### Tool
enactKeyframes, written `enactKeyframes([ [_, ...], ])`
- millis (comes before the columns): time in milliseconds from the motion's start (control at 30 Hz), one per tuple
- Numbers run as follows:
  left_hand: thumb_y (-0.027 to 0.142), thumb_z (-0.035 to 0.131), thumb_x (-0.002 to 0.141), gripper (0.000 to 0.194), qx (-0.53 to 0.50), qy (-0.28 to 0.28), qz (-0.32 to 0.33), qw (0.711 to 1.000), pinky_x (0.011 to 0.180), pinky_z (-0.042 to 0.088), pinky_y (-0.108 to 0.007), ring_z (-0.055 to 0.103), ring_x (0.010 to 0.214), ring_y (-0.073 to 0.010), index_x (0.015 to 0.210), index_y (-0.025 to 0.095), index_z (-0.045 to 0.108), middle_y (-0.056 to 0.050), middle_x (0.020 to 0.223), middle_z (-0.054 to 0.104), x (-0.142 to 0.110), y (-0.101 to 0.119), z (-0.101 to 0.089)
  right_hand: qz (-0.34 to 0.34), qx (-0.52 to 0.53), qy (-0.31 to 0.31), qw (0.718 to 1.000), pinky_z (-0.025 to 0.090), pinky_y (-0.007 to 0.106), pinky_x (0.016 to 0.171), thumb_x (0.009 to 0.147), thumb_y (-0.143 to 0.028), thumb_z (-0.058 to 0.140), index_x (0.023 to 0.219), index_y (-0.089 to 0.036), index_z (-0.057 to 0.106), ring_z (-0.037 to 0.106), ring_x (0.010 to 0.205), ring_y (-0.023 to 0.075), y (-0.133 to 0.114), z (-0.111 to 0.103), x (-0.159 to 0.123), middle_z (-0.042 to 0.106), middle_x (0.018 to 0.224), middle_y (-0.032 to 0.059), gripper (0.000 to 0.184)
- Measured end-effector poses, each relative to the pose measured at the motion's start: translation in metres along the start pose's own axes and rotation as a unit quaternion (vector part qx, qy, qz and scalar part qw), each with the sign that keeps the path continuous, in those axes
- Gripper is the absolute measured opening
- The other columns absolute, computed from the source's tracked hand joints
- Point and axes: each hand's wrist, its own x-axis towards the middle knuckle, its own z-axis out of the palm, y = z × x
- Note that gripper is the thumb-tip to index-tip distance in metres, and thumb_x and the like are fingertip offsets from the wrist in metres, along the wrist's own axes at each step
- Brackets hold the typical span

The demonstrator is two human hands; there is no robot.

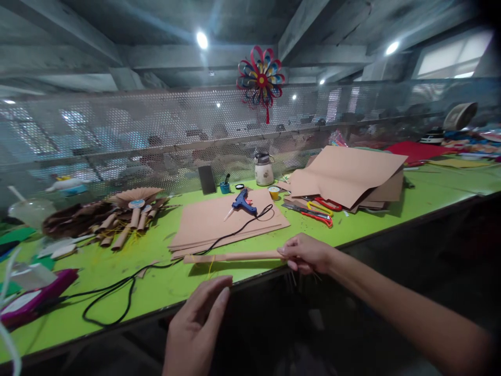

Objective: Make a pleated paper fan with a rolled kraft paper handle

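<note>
My right hand (307, 254) pinches the right end of a long, narrow folded strip of brown paper (246, 256). The strip is held nearly level along the table's front edge, and a yellow thread (212, 266) hangs near its left end. Just below that end, my left hand (199, 318) is empty, its thumb and fingers slightly apart and not touching the strip. Behind the strip, a blue glue gun (243, 201) lies on a stack of flat brown paper sheets (195, 227).
Scissors (324, 204) and a red-handled cutter (313, 214) lie right of the glue gun. Further right is a pile of large brown sheets (348, 175). Finished paper fans (135, 206) lie left. A black cord (156, 265) crosses to a purple power strip (43, 297).
</note>
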Motion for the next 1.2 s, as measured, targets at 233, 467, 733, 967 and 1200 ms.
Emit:
enactKeyframes([
  [233, 0.022, 0.067, 0.084, 0.02, 0.335, -0.209, 0.331, 0.857, 0.085, 0.044, -0.033, 0.062, 0.089, -0.0246, 0.099, 0.03, 0.077, -0.01, 0.096, 0.071, 0.079, -0.017, 0.01, 0.06, -0.065, -0.052, 0.995, 0.021, 0.016, 0.033, 0.087, -0.032, 0.054, 0.062, -0.017, 0.051, 0.022, 0.031, 0.0027, -0.007, -0.019, 0.006, 0.045, 0.043, -0.0076, 0.03],
  [467, 0.027, 0.055, 0.091, 0.022, 0.391, -0.287, 0.33, 0.81, 0.067, 0.04, -0.025, 0.058, 0.075, -0.0192, 0.092, 0.028, 0.077, -0.008, 0.083, 0.067, 0.113, -0.031, 0.012, 0.076, -0.261, 0.021, 0.962, 0.026, 0.021, 0.036, 0.089, -0.034, 0.055, 0.06, -0.018, 0.055, 0.027, 0.031, 0.0062, -0.02, -0.021, 0.016, 0.047, 0.042, -0.0047, 0.033],
  [733, 0.027, 0.055, 0.091, 0.025, 0.433, -0.311, 0.304, 0.79, 0.065, 0.041, -0.025, 0.06, 0.072, -0.0175, 0.09, 0.026, 0.079, -0.007, 0.084, 0.067, 0.122, -0.025, 0.014, -0.144, -0.499, 0.184, 0.834, 0.039, 0.032, 0.08, 0.085, -0.017, 0.067, 0.083, -0.014, 0.069, 0.057, 0.098, 0.025, -0.017, -0.002, 0.01, 0.066, 0.095, 0.0119, 0.004],
  [967, 0.028, 0.053, 0.094, 0.026, 0.463, -0.345, 0.285, 0.765, 0.068, 0.041, -0.026, 0.059, 0.075, -0.0175, 0.099, 0.023, 0.078, -0.007, 0.086, 0.064, 0.126, -0.021, 0.012, -0.383, -0.623, 0.181, 0.658, 0.035, 0.032, 0.068, 0.096, -0.014, 0.051, 0.08, -0.013, 0.067, 0.047, 0.081, 0.0207, 0.021, 0.015, 0.022, 0.059, 0.081, 0.0083, 0.023],
  [1200, 0.035, 0.052, 0.095, 0.029, 0.465, -0.411, 0.268, 0.737, 0.068, 0.043, -0.025, 0.058, 0.079, -0.0175, 0.106, 0.023, 0.076, -0.006, 0.087, 0.061, 0.15, -0.02, 0.011, -0.462, -0.548, 0.13, 0.686, 0.038, 0.028, 0.067, 0.097, -0.015, 0.052, 0.079, -0.013, 0.069, 0.049, 0.079, 0.019, 0.024, -0.008, 0.043, 0.059, 0.079, 0.0079, 0.025],
])
